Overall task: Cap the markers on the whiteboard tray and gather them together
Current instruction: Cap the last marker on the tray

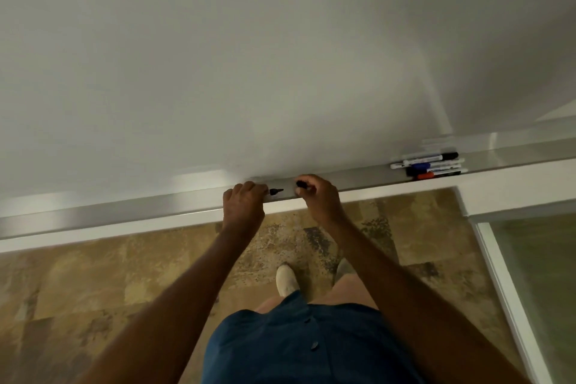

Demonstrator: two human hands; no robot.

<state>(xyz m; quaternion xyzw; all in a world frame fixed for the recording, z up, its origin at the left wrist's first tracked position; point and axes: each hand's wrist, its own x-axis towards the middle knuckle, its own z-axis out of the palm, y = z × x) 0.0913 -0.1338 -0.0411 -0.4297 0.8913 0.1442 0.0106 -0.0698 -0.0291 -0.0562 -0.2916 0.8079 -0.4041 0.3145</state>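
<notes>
My left hand (244, 201) grips an uncapped black marker (276, 191) over the grey whiteboard tray (358, 176); its bare black tip points right and most of its barrel is hidden in my fist. A short gap to the right, my right hand (318, 196) pinches a black cap (300, 184) with its open end facing the tip. Further right on the tray lies a bundle of several capped markers (431, 164) with black, blue and red caps, side by side.
The white whiteboard (249, 56) fills the upper view. Below the tray is a white ledge (405, 192), then mottled brown floor (93, 284). A white frame (505, 284) with a glass panel runs down the right. My shoes and blue shirt are beneath.
</notes>
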